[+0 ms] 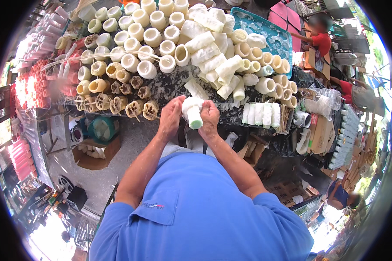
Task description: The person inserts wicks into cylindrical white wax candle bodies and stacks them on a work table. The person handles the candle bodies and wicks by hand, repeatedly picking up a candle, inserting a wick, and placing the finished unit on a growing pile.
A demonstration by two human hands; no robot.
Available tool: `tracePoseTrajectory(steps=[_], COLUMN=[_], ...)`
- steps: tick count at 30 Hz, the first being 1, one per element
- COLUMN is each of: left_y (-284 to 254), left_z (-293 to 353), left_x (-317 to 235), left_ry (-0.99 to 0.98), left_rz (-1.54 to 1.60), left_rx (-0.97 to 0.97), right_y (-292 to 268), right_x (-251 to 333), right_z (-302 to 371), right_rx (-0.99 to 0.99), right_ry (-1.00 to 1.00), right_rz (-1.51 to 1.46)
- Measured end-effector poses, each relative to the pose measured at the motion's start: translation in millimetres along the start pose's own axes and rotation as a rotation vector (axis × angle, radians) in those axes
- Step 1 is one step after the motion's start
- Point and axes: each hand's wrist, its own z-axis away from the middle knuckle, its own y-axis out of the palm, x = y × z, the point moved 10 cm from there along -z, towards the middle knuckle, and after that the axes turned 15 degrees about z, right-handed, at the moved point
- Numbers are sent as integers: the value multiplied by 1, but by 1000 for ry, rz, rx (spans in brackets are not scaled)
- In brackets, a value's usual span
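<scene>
Between my two hands, at the table's near edge, is a pale green candle-like cylinder (195,120) with a lumpy white covering (191,105) round its upper part. My left hand (173,114) is closed on the covering's left side. On the other side, the fingers of my right hand (210,115) curl against it. A rough cream-coloured cylinder (196,89) lies just beyond them on the dark, flake-strewn tabletop (172,85). Whether the white covering is wax or cloth I cannot tell.
Several hollow cream wax cups (152,37) stand in rows at the far left. Rough white cylinders (209,52) are piled to the right, near a teal tray (261,28). An open cardboard box (98,154) sits on the floor. A person in red (321,42) is at the far right.
</scene>
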Motion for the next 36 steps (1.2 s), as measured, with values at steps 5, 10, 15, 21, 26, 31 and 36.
tracePoseTrajectory(steps=[5,10,15,21,26,31,36], left_y=[28,24,32,38,27,19,13], left_z=[7,-5,-27,-55,-67,-63,-54], left_x=[7,-5,-21,1,-1,5,-25], left_ry=[58,143,211,78,117,22,44], left_rz=[188,-55,-223,57,-497,-412,-233], left_rx=[118,-38,-44,98,148,201,201], right_y=[-15,-5,13,21,45,55,29], right_x=[30,20,11,-5,-39,-30,34], right_z=[-11,-21,-27,-27,-42,-43,-24], right_rx=[-72,-34,26,117,303,592,970], right_ry=[-152,-56,99,276,356,320,323], right_rz=[226,-152,-513,-803,-922,-935,-675])
